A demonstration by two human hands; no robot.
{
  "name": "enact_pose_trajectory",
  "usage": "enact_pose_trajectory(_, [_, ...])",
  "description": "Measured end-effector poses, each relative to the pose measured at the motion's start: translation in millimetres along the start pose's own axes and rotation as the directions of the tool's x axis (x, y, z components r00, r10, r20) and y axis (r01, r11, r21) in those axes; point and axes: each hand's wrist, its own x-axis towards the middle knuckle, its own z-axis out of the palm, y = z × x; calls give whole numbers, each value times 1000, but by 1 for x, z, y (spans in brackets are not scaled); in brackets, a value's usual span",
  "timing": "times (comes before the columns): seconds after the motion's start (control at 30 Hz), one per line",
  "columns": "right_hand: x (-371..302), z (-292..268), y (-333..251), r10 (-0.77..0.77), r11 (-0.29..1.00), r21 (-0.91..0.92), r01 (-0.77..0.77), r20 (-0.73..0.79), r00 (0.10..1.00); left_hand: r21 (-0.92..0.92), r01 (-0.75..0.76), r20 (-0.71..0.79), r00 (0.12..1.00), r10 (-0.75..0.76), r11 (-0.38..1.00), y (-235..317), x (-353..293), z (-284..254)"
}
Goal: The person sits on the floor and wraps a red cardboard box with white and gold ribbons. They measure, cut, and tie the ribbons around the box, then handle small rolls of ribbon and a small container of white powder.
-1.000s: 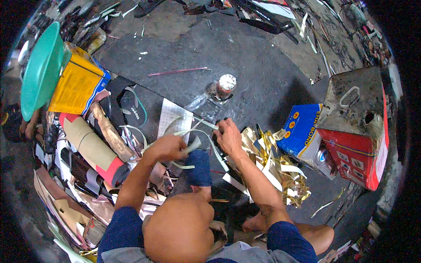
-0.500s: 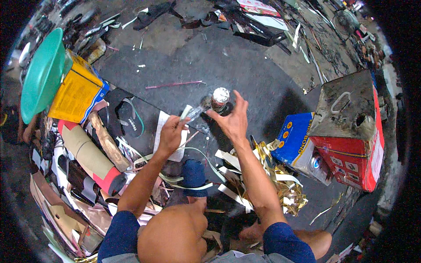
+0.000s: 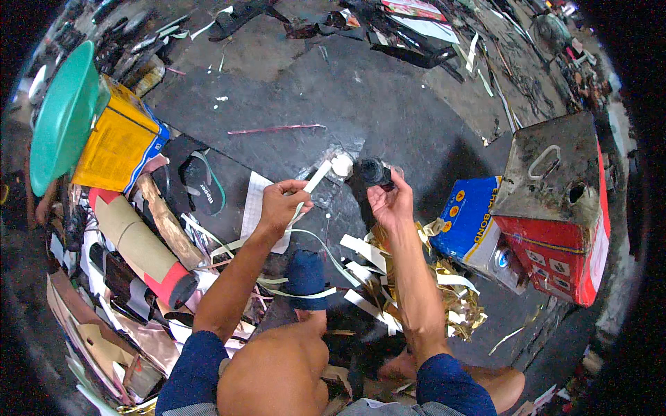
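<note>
Between the thumb and fingers of my left hand (image 3: 286, 206) is a narrow pale strip (image 3: 318, 177), slanting up and to the right. Its far end touches or overlaps a small whitish round patch (image 3: 341, 165) on the dark floor; I cannot tell what the patch is. My right hand (image 3: 392, 201) has its palm partly turned up and is closed on a small dark cylindrical container (image 3: 374, 172), held tilted just right of the patch. The fingers hide part of the container.
At the right stand a blue tin (image 3: 461, 215) and a red tin with a grimy top (image 3: 555, 208). A yellow tin (image 3: 118, 145) and a green basin (image 3: 64, 118) are at the left. Near my foot lie gold and white offcuts (image 3: 458, 305), a flip-flop (image 3: 203, 184) and a cardboard roll (image 3: 142, 246).
The small shiny-topped container that stood on the floor is gone from its spot, and my right hand now holds a dark container farther right. My left hand has moved slightly right with the strip.
</note>
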Motion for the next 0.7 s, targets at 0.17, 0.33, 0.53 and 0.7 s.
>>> enact_pose_trajectory(0.17, [-27,4,1,5,978,205,-49,209,978,-28,-2,116,993,5,1000,16,-13,14])
enact_pose_trajectory(0.33, [-53,37,9,-630,558,-446,700,322,707,-20,24,125,992,-21,1000,25,-22,22])
enact_pose_trajectory(0.53, [-81,66,39,-579,-149,-598,788,699,421,-183,186,297,947,-126,965,26,-31,23])
enact_pose_trajectory(0.7, [-47,29,18,-617,71,-774,629,462,637,-99,197,443,886,-134,976,38,-44,-1])
